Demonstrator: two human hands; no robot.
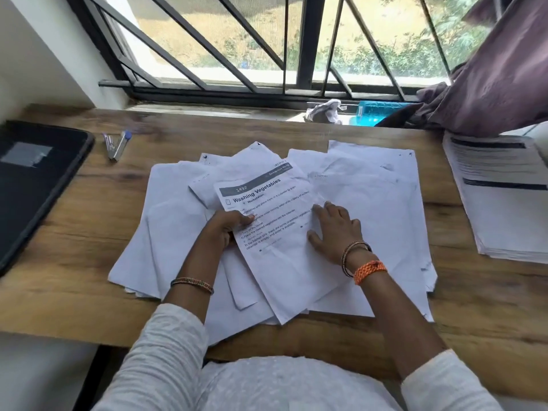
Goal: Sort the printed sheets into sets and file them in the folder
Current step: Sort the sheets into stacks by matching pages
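Head view: my left hand (226,228) pinched the "Washing Vegetables" sheet (268,232), long axis slanting up-right; right hand (333,231) lay flat on its right edge.

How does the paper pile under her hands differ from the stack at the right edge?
The pile is loose, fanned out and mostly blank side up; the stack is squared, print up. The left hand and right hand handle the pile; the stack lies untouched. Both rest on the desk.

wooden desk (89,238), barred window (267,43), purple curtain (504,69)
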